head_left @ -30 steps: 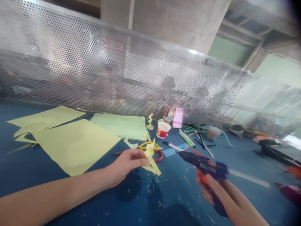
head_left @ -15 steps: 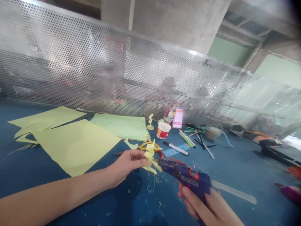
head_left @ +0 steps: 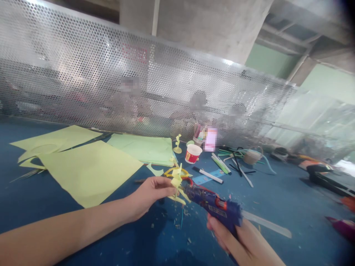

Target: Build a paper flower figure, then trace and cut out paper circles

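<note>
Paper figure [head_left: 176, 178] pinched in left hand [head_left: 151, 192], glue gun [head_left: 215, 203] gripped in right hand [head_left: 235, 236]; fingertips could be burned if nozzle slips.

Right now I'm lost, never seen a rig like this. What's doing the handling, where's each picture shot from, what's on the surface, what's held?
No robot here: a person works bare-handed. Every picture comes from one camera worn on the head, looking forward and down.

The left hand pinches a small yellow paper piece. The right hand grips a blue glue gun, its nozzle right by the paper; I can't tell whether they touch.

On the blue table lie yellow sheets, green sheets and a white pen. A red and white cup stands behind the pen. A mesh screen rises beyond.
</note>
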The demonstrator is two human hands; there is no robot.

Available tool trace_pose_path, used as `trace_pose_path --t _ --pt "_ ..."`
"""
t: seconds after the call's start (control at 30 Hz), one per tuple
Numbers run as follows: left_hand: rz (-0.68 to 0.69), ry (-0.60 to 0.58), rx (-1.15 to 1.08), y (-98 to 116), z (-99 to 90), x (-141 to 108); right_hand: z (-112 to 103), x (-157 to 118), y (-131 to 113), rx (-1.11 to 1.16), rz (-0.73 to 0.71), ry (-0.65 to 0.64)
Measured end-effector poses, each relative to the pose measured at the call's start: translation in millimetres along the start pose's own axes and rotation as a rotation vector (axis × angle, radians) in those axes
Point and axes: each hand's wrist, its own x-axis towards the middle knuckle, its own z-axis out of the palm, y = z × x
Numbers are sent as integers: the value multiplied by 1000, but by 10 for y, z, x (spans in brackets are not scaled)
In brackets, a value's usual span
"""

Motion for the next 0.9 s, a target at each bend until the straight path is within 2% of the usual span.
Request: trace_pose_path --t 0.23,0.47,0.63,0.9 --pt "-22 32 -14 17 12 -3 -32 3 19 -46 -127 52" --pt "-26 20 -39 25 16 -11 -28 2 32 -69 -116 84" --pt "-27 22 -32 12 5 -7 -62 10 41 -108 -160 21" --pt "-34 29 -34 9 2 -15 -65 3 20 -86 -141 57"
